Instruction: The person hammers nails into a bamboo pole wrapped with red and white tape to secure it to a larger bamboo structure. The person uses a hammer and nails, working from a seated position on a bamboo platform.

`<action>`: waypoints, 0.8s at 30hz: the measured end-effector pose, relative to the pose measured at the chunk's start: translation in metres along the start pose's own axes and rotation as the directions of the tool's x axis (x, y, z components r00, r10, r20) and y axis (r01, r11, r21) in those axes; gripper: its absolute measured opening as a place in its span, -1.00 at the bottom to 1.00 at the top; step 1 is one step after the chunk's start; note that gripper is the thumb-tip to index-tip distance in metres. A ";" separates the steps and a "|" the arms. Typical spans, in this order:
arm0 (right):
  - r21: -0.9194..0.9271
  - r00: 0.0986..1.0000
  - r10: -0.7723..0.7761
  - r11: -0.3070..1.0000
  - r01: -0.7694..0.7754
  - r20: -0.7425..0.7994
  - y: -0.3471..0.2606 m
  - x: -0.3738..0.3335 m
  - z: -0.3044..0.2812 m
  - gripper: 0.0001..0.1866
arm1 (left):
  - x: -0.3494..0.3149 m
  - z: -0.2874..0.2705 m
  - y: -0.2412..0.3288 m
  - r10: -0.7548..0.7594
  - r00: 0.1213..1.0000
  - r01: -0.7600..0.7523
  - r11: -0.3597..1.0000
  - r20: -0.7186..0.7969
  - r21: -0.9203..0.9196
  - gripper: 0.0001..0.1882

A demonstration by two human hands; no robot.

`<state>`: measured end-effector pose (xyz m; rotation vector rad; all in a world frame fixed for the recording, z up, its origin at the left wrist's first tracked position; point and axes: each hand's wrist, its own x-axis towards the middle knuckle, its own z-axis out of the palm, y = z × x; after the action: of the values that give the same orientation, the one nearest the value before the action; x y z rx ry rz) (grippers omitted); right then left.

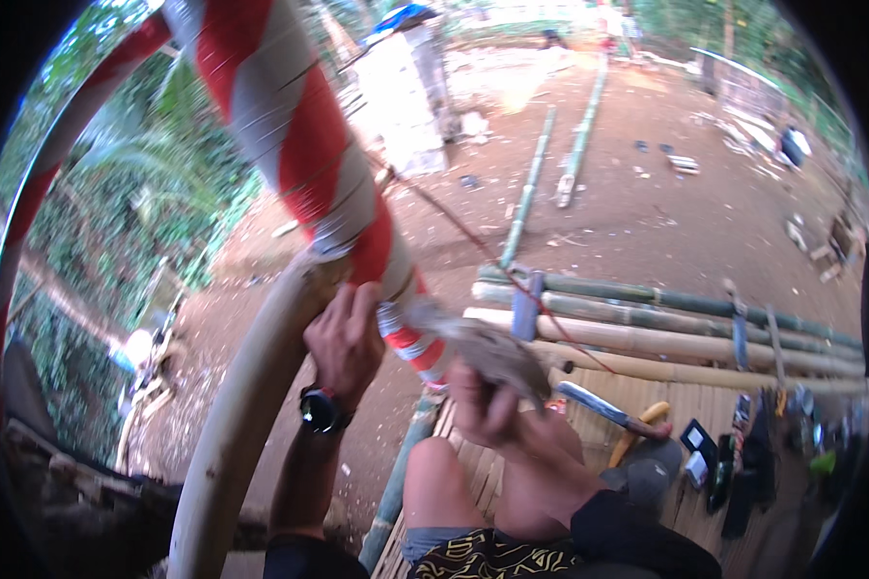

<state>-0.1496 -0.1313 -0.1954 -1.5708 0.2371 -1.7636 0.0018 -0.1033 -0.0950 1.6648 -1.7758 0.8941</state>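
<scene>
A thick pole wrapped in red and white spiral bands point(323, 159) slants down from the upper left. Beside it, a bare, pale curved pole point(246, 415) meets the wrapped one. My left hand point(346, 340), with a dark watch on the wrist, is closed right at this joint; what its fingers pinch is hidden. My right hand point(483, 405) is closed around a grey-brown bundle point(497, 357), smeared by motion, close to the wrapped pole's lower end. Whitish, blurred material runs between the bundle and the pole.
Bamboo poles point(666, 333) edge the slatted bamboo platform point(589, 381) under my legs. On it lie a long-handled tool point(603, 405), a yellow-handled tool point(637, 434) and several dark items. A thin red cord point(473, 236) crosses ahead. Lower ground with greenery drops off at left.
</scene>
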 end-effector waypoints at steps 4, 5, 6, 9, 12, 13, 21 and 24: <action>0.016 0.993 0.016 1.000 -0.018 0.113 0.025 -0.018 -0.027 -0.66 | 0.007 0.006 0.006 0.033 0.999 -0.032 0.999 -0.024 0.016 -0.86; -0.015 0.987 0.029 1.000 -0.027 0.157 0.039 -0.025 -0.034 -0.68 | 0.011 0.009 0.008 0.033 0.999 -0.033 0.999 -0.023 0.026 -0.86; -0.087 0.990 0.026 0.996 -0.014 0.138 0.022 -0.011 -0.015 -0.72 | 0.006 0.005 0.002 0.028 1.000 -0.028 0.997 0.001 0.072 -0.86; -0.074 0.995 0.095 0.993 -0.094 0.019 -0.001 0.004 -0.005 -0.70 | -0.001 0.003 -0.003 0.035 0.999 -0.036 0.992 0.013 0.119 -0.86; 0.116 0.999 0.027 0.993 -0.022 -0.042 -0.001 -0.001 -0.018 -0.57 | 0.001 0.005 0.001 0.049 0.999 -0.050 0.991 0.009 0.126 -0.86; 0.165 0.998 -0.008 0.986 0.018 -0.061 0.003 -0.006 -0.020 -0.56 | 0.003 0.006 0.002 0.052 0.999 -0.053 0.992 0.005 0.118 -0.86; 0.193 0.998 0.050 0.980 -0.058 0.047 -0.010 -0.001 -0.022 -0.68 | -0.001 0.004 -0.005 0.092 0.995 -0.097 0.989 0.042 0.112 -0.84; 0.441 0.995 -0.097 0.894 0.079 0.019 0.003 0.000 -0.018 -0.73 | 0.004 0.000 -0.006 0.121 0.991 -0.125 0.988 0.055 0.087 -0.85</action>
<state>-0.1647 -0.1397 -0.2017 -1.2978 -0.2464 -1.7023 0.0079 -0.1059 -0.0914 1.6614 -1.9152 1.0090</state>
